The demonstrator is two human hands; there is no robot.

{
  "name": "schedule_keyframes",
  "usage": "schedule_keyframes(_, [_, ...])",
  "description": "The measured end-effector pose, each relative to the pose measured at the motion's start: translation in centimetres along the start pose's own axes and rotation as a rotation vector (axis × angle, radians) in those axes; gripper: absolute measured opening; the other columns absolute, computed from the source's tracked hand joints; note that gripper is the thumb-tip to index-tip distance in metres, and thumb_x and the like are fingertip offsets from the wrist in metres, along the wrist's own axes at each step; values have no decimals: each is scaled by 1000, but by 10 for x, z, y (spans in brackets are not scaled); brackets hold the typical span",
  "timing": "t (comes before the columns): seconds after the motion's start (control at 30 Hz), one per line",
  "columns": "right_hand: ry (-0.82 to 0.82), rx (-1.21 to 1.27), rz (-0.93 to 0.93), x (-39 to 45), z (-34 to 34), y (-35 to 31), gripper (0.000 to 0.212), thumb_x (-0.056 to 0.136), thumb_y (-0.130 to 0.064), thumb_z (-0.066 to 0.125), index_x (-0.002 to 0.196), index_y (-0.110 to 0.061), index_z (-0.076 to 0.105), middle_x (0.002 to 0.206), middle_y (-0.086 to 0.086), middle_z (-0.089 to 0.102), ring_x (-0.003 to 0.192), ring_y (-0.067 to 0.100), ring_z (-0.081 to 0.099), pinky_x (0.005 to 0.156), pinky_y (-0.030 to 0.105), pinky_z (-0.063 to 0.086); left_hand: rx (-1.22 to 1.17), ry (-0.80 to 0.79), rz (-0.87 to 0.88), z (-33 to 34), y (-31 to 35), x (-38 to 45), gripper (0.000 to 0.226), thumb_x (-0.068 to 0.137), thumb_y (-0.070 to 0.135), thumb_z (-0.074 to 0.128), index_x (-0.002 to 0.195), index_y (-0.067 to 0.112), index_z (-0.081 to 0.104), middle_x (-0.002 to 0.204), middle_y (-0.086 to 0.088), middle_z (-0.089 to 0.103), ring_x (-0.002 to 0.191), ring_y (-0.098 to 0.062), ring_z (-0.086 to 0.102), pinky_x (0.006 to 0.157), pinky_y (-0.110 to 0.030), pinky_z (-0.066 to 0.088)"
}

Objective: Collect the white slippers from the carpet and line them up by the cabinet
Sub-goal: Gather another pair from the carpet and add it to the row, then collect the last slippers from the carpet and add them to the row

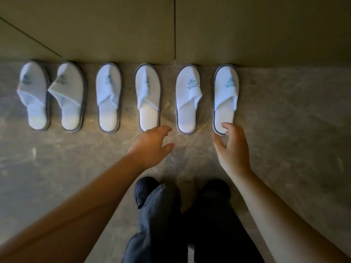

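Several white slippers with grey soles stand in a row on the stone floor, toes against the cabinet (114, 31). The leftmost slipper (35, 95) starts the row and the rightmost slipper (225, 97) ends it. My left hand (152, 145) is open, fingers spread, just below the heel of the fourth slipper (149, 97). My right hand (232, 147) is open, its fingertips at the heel of the rightmost slipper, touching or nearly touching it. Neither hand holds anything.
The cabinet front fills the top of the view, with a vertical door seam (175, 27). Grey marbled floor (294, 120) stretches to the right of the row. My dark trousers and shoes (182, 205) are directly below my hands.
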State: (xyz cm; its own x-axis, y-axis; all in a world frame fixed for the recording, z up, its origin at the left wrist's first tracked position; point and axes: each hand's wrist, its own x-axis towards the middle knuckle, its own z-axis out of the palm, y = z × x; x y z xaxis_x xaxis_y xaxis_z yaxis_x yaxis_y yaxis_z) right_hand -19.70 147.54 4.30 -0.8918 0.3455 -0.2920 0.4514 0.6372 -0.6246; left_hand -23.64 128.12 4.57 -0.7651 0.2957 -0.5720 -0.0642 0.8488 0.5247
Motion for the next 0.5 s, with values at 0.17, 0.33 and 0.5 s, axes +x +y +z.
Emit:
schedule_keyframes(0.17, [-172, 26, -63, -65, -102, -142, 26, 83, -16, 57, 107, -4, 58, 107, 14, 62, 103, 26, 56, 88, 33, 41, -52, 79, -90, -130, 48, -121, 46, 83, 30, 56, 125, 14, 46, 126, -11, 58, 112, -27, 55, 92, -37, 44])
schedule_keyframes(0.33, [-343, 78, -155, -112, -179, -271, 26, 84, -19, 56, 109, -12, 56, 110, 4, 60, 99, 12, 51, 82, 23, 36, -81, 215, -153, -237, 95, -231, 45, 84, 32, 54, 124, 15, 46, 125, -8, 58, 111, -26, 55, 89, -35, 43])
schedule_keyframes(0.5, [-456, 68, -309, -150, -222, -347, 20, 85, -17, 55, 104, -9, 59, 100, 1, 60, 95, 14, 54, 80, 22, 37, -132, 360, -227, -289, 125, -319, 41, 85, 32, 53, 123, 16, 47, 125, -7, 57, 112, -24, 54, 89, -35, 43])
